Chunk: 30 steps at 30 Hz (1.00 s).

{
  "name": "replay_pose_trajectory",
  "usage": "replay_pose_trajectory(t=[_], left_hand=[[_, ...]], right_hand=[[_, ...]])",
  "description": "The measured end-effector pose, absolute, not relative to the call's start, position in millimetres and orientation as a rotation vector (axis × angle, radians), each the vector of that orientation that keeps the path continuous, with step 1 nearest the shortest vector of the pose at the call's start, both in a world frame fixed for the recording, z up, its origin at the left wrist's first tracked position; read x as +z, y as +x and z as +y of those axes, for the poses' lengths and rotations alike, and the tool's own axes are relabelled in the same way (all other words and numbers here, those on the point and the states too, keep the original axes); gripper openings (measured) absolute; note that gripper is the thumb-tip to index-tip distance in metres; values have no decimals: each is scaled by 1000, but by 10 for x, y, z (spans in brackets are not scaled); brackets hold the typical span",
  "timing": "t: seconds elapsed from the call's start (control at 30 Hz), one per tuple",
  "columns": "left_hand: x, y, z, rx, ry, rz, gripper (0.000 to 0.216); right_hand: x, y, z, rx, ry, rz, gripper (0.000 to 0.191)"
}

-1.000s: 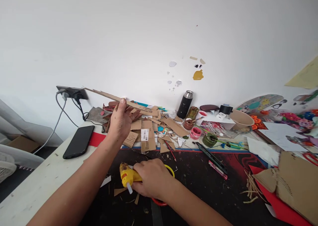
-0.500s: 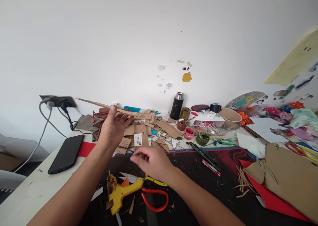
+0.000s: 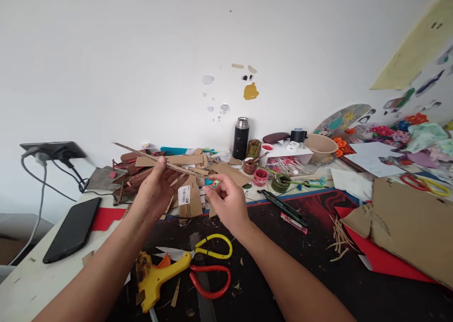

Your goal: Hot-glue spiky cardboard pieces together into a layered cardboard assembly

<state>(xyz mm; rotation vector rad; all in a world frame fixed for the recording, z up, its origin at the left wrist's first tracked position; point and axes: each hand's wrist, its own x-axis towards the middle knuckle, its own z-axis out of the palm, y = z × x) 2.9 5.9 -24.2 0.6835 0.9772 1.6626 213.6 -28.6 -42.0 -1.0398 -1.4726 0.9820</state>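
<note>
My left hand (image 3: 155,190) is raised over a heap of cardboard scraps (image 3: 187,171) and pinches a long thin cardboard strip (image 3: 141,154) that points up and left. My right hand (image 3: 226,202) hovers just to its right, fingers curled toward the strip's near end, holding nothing I can see. A yellow glue gun (image 3: 159,277) lies on the black mat (image 3: 283,265) below my hands, beside scissors with yellow and red handles (image 3: 210,270).
A black phone (image 3: 72,227) lies at left near a wall socket with cables (image 3: 53,151). A black flask (image 3: 240,138), paint pots (image 3: 260,177), a bowl (image 3: 320,146), a utility knife (image 3: 283,208) and large cardboard on red paper (image 3: 406,227) crowd the right.
My right hand let go of the glue gun, which now lies on the mat, and rose toward the strip. My left hand lowered the strip a little. The view shifted right.
</note>
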Motion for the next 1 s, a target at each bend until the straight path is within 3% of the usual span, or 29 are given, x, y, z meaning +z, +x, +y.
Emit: replay_pose_trajectory(t=[0.33,1.0], left_hand=[[-265,160,-14,1612,785,1023,56],[-217,171,-35,1629,775,984,60]], right_hand=[[-402,2145,-324,671,-1176,-1754,32],[-478,2138,-281,400,-1181,-1830,23]])
